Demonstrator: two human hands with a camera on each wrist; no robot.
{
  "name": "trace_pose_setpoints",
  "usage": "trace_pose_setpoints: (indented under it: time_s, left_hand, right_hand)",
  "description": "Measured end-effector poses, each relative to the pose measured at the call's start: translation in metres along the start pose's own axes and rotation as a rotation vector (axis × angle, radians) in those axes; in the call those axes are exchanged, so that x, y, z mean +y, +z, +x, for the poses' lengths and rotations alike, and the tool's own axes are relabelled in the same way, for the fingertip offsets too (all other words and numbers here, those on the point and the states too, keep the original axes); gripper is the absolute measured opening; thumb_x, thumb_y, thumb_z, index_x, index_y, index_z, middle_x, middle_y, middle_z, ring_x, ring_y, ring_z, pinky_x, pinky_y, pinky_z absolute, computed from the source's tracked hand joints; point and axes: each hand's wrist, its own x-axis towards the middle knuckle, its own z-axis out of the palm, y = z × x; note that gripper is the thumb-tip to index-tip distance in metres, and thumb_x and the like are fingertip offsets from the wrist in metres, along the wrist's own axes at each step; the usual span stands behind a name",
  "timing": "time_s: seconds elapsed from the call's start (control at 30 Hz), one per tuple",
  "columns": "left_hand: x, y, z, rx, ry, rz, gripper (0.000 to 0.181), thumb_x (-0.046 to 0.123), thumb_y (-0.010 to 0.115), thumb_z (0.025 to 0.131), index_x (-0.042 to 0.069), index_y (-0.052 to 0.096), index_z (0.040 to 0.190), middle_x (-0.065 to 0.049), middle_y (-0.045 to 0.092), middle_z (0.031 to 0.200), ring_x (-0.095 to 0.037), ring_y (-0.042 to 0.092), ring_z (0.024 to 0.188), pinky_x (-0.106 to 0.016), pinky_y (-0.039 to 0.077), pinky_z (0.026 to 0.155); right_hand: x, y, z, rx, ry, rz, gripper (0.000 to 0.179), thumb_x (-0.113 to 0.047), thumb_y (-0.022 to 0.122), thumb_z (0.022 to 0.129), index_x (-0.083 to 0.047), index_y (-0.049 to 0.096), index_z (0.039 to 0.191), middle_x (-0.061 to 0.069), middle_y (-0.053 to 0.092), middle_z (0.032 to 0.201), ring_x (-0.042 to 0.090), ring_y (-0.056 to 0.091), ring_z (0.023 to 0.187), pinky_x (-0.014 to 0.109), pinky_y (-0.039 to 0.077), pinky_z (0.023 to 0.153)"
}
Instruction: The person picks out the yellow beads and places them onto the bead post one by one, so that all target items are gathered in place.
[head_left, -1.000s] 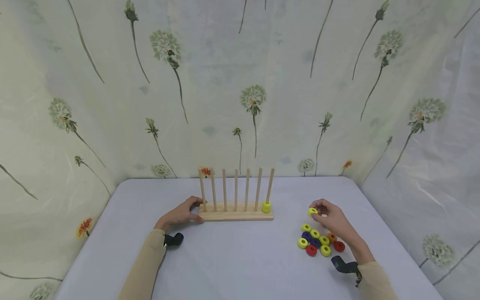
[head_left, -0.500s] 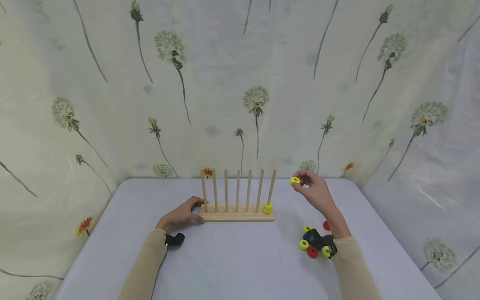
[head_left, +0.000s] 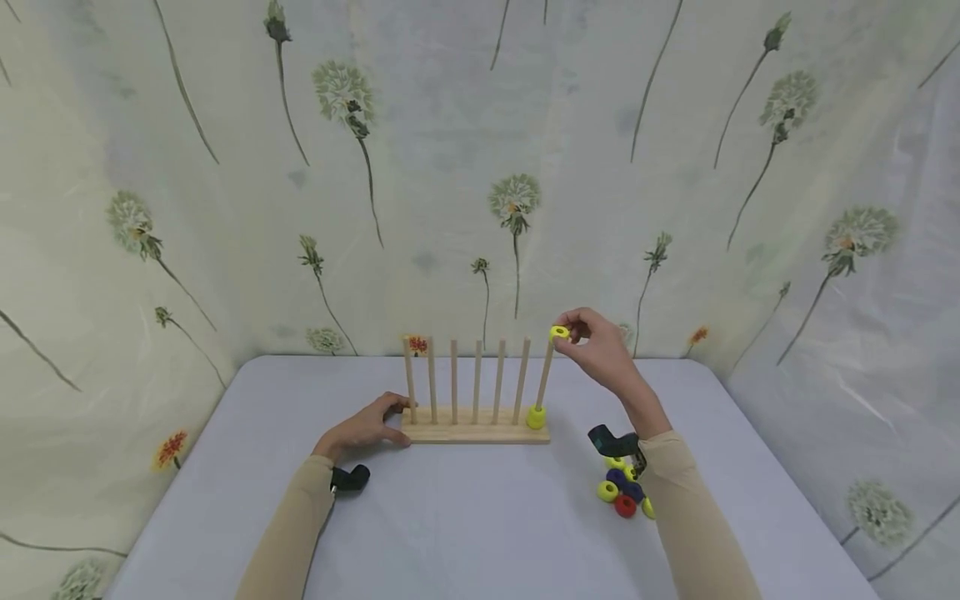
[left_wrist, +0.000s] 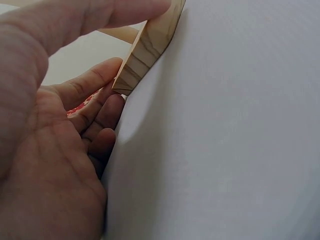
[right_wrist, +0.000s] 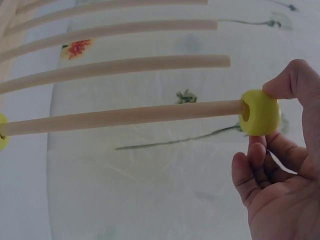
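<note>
On the table stands a wooden peg rack [head_left: 480, 434] with a row of several upright pegs. My left hand [head_left: 363, 427] grips the left end of its base, thumb at the front and fingers behind; the left wrist view shows the base end [left_wrist: 137, 70] between them. My right hand [head_left: 603, 354] pinches a yellow bead [head_left: 559, 332] between thumb and fingers at the top of the rightmost peg [head_left: 545, 375]. In the right wrist view, the peg tip meets the hole of this bead [right_wrist: 265, 114]. Yellow beading [head_left: 536, 417] sits at the foot of that same peg.
Right of the rack lies a group of loose beads: yellow [head_left: 607, 491], dark blue [head_left: 633, 492] and red [head_left: 625, 506]. My right forearm [head_left: 686, 500] and its wrist camera [head_left: 611, 442] cover part of the group. A flower-patterned curtain [head_left: 420, 208] hangs behind the table.
My right hand has carried the yellow bead from beside the loose beads up and left to the rightmost peg's tip. The left hand keeps its hold on the rack.
</note>
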Motion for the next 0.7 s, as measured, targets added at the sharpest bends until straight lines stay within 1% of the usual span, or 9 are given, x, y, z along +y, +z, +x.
trace_pose_setpoints:
  time_s: [0.27, 0.47, 0.7]
  left_hand:
    - [0.0009, -0.0008, -0.0009, -0.003, -0.008, -0.007, 0.072, 0.027, 0.086, 0.069, 0.010, 0.051, 0.130, -0.007, 0.048, 0.133, -0.025, 0.042, 0.126, -0.049, 0.029, 0.112]
    - [0.0018, -0.0024, -0.0005, -0.011, -0.002, -0.004, 0.073, 0.027, 0.086, 0.069, 0.010, 0.050, 0.131, -0.007, 0.048, 0.131, -0.025, 0.043, 0.123, -0.048, 0.030, 0.110]
    - [0.0018, -0.0038, -0.0003, -0.025, 0.009, 0.012, 0.073, 0.027, 0.085, 0.070, 0.009, 0.049, 0.131, -0.008, 0.047, 0.133, -0.026, 0.042, 0.124, -0.049, 0.030, 0.110]
  right_hand:
    - [-0.0028, 0.0044, 0.0055, -0.031, -0.008, 0.005, 0.024, -0.019, 0.068, 0.088, -0.009, 0.060, 0.109, 0.007, 0.059, 0.098, 0.021, 0.053, 0.085, 0.036, 0.045, 0.074]
    - [0.0017, 0.0059, 0.0043, -0.048, 0.015, -0.013, 0.025, -0.018, 0.069, 0.088, -0.009, 0.060, 0.109, 0.006, 0.059, 0.098, 0.020, 0.052, 0.085, 0.035, 0.045, 0.075]
    - [0.0023, 0.0073, 0.0034, -0.047, -0.010, -0.054, 0.028, -0.022, 0.069, 0.089, -0.007, 0.061, 0.111, 0.007, 0.059, 0.097, 0.019, 0.050, 0.085, 0.034, 0.043, 0.075]
